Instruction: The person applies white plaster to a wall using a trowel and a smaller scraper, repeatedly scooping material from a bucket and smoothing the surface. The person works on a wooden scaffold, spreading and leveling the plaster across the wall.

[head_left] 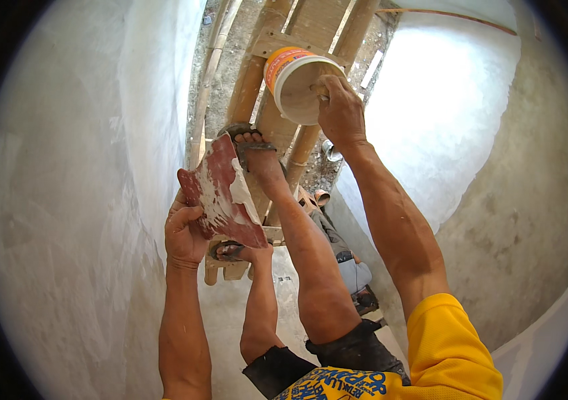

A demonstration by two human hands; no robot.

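My left hand (186, 230) is closed on a dark red, curved-edged putty board (214, 190) smeared with white putty, a thicker strip of it lying along the right edge. Farther forward, my right hand (341, 110) grips the near right rim of an orange-and-white bucket (284, 100), with the fingertips inside it. The bucket tilts so that its mouth faces me, and pale residue coats its inner wall. Something tan shows at the fingertips; whether it is putty or a small tool, I cannot tell.
I stand in sandals on a bamboo-and-plank scaffold (277, 127) with gaps between its poles. A plastered wall (91, 167) rises close on the left, and another (444, 100), partly coated white, on the right. A small can (331, 151) and other items lie lower down.
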